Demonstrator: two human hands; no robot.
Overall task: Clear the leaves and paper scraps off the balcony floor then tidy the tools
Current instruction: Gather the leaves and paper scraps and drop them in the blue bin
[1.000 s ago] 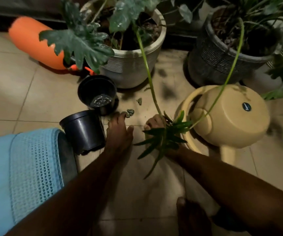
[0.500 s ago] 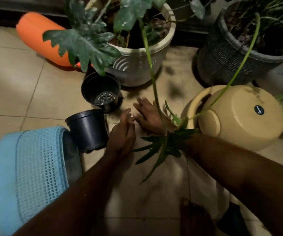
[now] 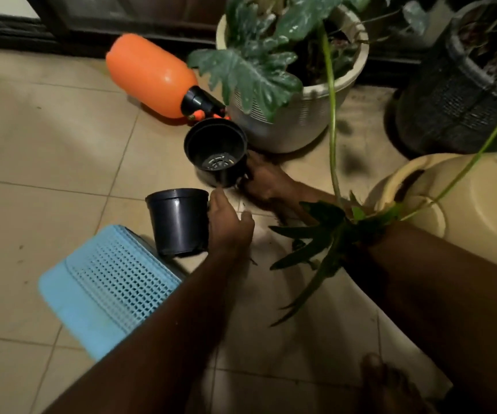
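Two small black plastic pots stand on the tiled balcony floor. My right hand (image 3: 266, 182) grips the side of the farther black pot (image 3: 215, 150), which is tipped so its mouth faces me. The nearer black pot (image 3: 178, 222) stands upright. My left hand (image 3: 230, 227) is loosely curled right beside it, thumb against its rim; what the palm holds is hidden. An orange spray bottle (image 3: 148, 74) lies on its side behind the pots. No leaf scraps show on the floor between my hands.
A blue perforated plastic stool (image 3: 112, 282) sits at lower left. A cream watering can (image 3: 465, 210) lies at right. A white planter (image 3: 295, 127) and a dark woven planter (image 3: 456, 94) stand behind. A drooping leaf (image 3: 324, 234) hangs over my right forearm. My bare foot (image 3: 387, 380) is at the bottom.
My right hand reached left from the watering can and took hold of the farther pot, tipping it. My left hand left the floor scraps and shifted beside the nearer pot. The view shifted left.
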